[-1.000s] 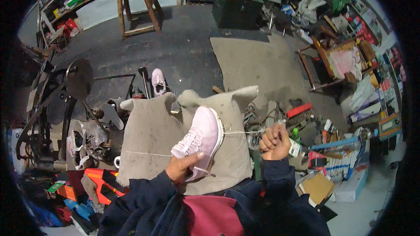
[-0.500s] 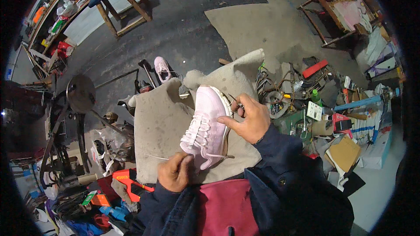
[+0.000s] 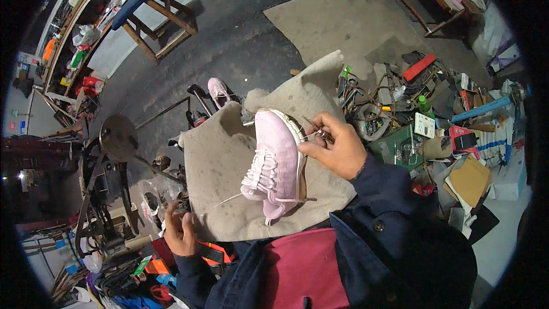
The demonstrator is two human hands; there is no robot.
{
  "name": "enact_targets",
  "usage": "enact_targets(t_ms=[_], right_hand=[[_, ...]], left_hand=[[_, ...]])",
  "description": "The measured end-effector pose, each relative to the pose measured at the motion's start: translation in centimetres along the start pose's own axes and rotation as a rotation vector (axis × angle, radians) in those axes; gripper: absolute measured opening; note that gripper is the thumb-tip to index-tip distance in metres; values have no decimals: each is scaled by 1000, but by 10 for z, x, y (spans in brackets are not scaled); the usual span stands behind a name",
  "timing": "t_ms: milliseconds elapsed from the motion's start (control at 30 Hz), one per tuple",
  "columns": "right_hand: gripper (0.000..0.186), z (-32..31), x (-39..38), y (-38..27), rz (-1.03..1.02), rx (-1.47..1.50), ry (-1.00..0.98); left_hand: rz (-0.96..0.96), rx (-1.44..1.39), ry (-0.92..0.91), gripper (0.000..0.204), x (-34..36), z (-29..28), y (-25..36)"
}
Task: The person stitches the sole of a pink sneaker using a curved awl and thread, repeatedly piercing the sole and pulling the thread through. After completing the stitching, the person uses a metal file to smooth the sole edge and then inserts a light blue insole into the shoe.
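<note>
A pink lace-up sneaker (image 3: 278, 157) lies on a stained beige cloth (image 3: 220, 154) across my lap, toe pointing away. My right hand (image 3: 337, 146) is closed on a small, thin metal tool (image 3: 323, 135) at the edge of the sole near the toe. Its exact shape is partly hidden by the fingers. Off the cloth's left edge, my left hand (image 3: 180, 232) has its thumb and forefinger apart. From near it a pale thread (image 3: 229, 199) runs across the cloth toward the sneaker's heel end. On the floor beyond the cloth rests a second pink sneaker (image 3: 218, 90).
A metal stand with a round plate (image 3: 118, 137) rises at the left. Tools and scraps crowd the right side, among them a red block (image 3: 419, 67) and a green bottle (image 3: 425, 105). A blue-topped wooden stool (image 3: 157, 20) stands far left, a wooden chair (image 3: 429, 0) far right.
My left hand has moved left, away from the sneaker's heel, and its fingers have opened. My right hand has shifted slightly right, keeping the metal tool by the sole.
</note>
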State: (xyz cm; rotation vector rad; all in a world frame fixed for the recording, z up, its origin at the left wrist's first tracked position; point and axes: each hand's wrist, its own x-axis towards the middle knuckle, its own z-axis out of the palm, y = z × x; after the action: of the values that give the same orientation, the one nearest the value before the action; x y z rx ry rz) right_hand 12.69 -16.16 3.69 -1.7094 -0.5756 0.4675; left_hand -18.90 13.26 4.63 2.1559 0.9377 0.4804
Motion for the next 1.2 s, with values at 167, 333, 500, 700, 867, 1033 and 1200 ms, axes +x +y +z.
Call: enact_targets(t_ms=[167, 333, 500, 700, 867, 1033, 1200], right_hand=[[27, -21, -10, -3, 255, 532, -237], [32, 5, -26, 4, 70, 98, -123], [40, 12, -34, 13, -36, 57, 12], [43, 15, -29, 26, -74, 101, 103], [45, 14, -31, 34, -37, 188, 96], [40, 10, -27, 34, 109, 487, 61], [28, 1, -24, 30, 201, 727, 77]], left_hand=[[303, -119, -163, 60, 47, 59, 112], [651, 45, -414, 88, 85, 141, 177], [592, 37, -472, 97, 91, 181, 180], [506, -49, -486, 92, 91, 192, 174], [499, -66, -498, 93, 92, 192, 174], [599, -98, -445, 99, 93, 191, 169], [631, -88, -344, 91, 84, 186, 165]])
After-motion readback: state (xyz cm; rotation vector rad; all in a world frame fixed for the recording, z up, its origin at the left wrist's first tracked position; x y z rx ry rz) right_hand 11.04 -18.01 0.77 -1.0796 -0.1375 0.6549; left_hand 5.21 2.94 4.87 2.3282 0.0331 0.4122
